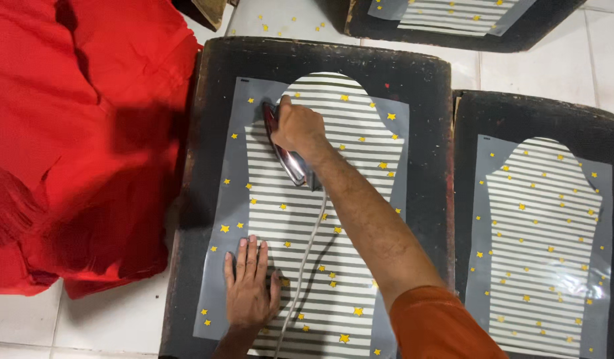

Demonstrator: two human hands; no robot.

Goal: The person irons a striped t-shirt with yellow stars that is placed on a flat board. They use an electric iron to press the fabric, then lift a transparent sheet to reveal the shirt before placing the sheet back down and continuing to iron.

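Note:
My right hand point(298, 126) grips the handle of a metal clothes iron point(285, 149), which rests on a striped sheet with yellow stars point(347, 199) laid over a dark padded board point(320, 56). The iron sits at the upper left of the sheet. Its white cord point(306, 259) trails down toward me. My left hand point(249, 282) lies flat with fingers spread on the sheet's lower left part, pressing it down.
A pile of red fabric point(74, 133) lies to the left on the white tiled floor point(114, 319). A second dark board with a similar striped, starred sheet point(543, 246) lies to the right. A third such board point(453, 20) is at the top.

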